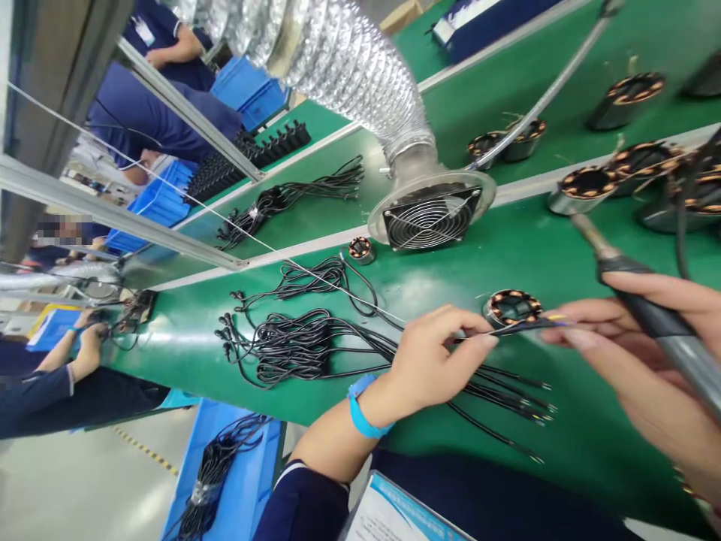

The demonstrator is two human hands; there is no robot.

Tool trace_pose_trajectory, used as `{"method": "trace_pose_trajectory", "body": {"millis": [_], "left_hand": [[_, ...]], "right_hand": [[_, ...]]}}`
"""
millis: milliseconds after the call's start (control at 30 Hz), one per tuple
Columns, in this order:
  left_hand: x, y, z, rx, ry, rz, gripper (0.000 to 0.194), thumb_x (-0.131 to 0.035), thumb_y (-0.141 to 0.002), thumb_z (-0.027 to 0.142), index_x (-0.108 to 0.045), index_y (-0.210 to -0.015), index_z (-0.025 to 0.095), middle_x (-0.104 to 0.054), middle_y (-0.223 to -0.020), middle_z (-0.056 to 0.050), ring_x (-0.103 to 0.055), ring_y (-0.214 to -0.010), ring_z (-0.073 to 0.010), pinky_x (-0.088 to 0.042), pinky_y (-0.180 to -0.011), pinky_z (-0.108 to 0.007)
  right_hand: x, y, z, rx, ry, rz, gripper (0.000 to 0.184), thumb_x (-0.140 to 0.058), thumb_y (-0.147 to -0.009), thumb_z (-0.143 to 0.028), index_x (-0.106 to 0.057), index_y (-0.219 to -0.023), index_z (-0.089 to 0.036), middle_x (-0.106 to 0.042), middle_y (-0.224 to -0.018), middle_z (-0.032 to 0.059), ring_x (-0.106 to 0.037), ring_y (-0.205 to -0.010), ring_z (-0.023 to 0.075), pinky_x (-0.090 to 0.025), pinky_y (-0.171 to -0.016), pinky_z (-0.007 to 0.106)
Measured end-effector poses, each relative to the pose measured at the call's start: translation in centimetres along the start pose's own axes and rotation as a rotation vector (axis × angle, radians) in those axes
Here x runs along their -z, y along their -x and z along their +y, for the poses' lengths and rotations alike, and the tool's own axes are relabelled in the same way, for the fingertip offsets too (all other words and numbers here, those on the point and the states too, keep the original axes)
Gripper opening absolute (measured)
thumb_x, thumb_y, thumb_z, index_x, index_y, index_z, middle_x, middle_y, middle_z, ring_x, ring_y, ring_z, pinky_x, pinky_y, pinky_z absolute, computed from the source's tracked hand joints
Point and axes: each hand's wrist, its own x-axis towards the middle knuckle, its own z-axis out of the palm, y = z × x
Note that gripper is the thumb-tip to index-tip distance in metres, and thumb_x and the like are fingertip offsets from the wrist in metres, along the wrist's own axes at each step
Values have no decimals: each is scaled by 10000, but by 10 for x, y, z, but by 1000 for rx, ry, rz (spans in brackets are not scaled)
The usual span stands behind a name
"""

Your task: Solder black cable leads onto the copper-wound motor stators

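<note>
My left hand (431, 357), with a blue wristband, pinches thin black wires (523, 326) and holds their bare ends out to the right. My right hand (642, 361) grips a soldering iron (647, 312) whose metal tip points up and left; its fingertips also touch the wire ends. Just behind the wires a small motor stator (511, 306) with copper windings sits on the green mat (563, 255). A bundle of black cables (293, 346) lies on the mat left of my left hand, with loose wire ends fanned out below it.
A fume extractor fan (431, 214) on a silver flexible duct (338, 56) sits behind the work spot. Several more stators (586, 188) stand at the back right. Other workers in dark blue (50, 376) sit along the left. Blue bins (248, 83) hold parts.
</note>
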Motion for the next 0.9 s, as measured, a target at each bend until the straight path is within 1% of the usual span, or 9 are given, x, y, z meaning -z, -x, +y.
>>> {"method": "trace_pose_trajectory", "body": {"millis": [67,167,333,433,500,567,667,767,900], "left_hand": [[1,-1,-1,94,66,-10,169,-651,-859,336,-651,-809,174,-618,-768,-12,-461,-623,-95,-382,-600,-258],[2,-2,0,206,125,-53,184,-665,-830,346,-637,-819,164,-557,-696,26,-352,-547,-65,-295,-526,-248],[2,-2,1,252,104,-101,192,-665,-829,352,-629,-831,163,-524,-675,42,-334,-544,-60,-278,-528,-248],[3,-2,-1,258,94,-142,200,-674,-833,361,-645,-842,163,-541,-701,34,-353,-568,-64,-300,-556,-245],[5,-3,-4,247,130,-155,245,-684,-835,402,-656,-821,159,-558,-703,22,-397,-595,-73,-330,-582,-243],[7,-6,-7,244,210,-112,320,-685,-832,469,-653,-771,157,-587,-701,3,-467,-633,-92,-386,-625,-246],[10,-12,-10,233,334,12,419,-686,-808,571,-651,-730,161,-618,-689,-12,-524,-651,-109,-451,-677,-263],[7,-16,-10,178,344,6,433,-690,-805,593,-677,-752,164,-632,-686,-16,-536,-642,-112,-461,-670,-267],[-1,-16,-8,129,236,-37,365,-666,-850,512,-684,-738,164,-633,-721,-25,-537,-680,-122,-435,-662,-271]], "right_hand": [[-6,-1,-11,9,-35,-20,407,-799,-760,-376,-571,-1077,-265,-731,-781,18,-704,-571,210,-647,-565,312],[-8,-1,-14,68,-32,-23,382,-759,-808,-335,-566,-1129,-258,-745,-842,23,-737,-671,194,-639,-591,264],[-6,2,-7,113,22,-25,387,-754,-826,-363,-583,-1159,-268,-740,-864,16,-748,-779,199,-623,-601,266],[-6,1,-6,89,15,-27,370,-741,-834,-366,-592,-1156,-262,-735,-841,12,-738,-763,180,-609,-607,249],[-8,-1,-6,55,-71,-66,358,-745,-826,-335,-597,-1143,-258,-730,-816,4,-725,-725,162,-610,-614,238],[-12,-4,-5,-1,-212,-106,346,-760,-808,-315,-597,-1108,-256,-717,-773,-10,-699,-654,143,-605,-578,225],[-16,-7,-2,-85,-362,-112,394,-798,-773,-337,-580,-1092,-259,-689,-727,-24,-661,-601,139,-565,-475,212],[-17,-4,2,-109,-357,-152,446,-805,-792,-365,-558,-1154,-285,-683,-769,-23,-645,-592,134,-561,-466,222],[-16,1,7,-17,-279,-175,430,-767,-848,-338,-542,-1213,-318,-688,-851,-25,-662,-603,126,-590,-523,234]]}}
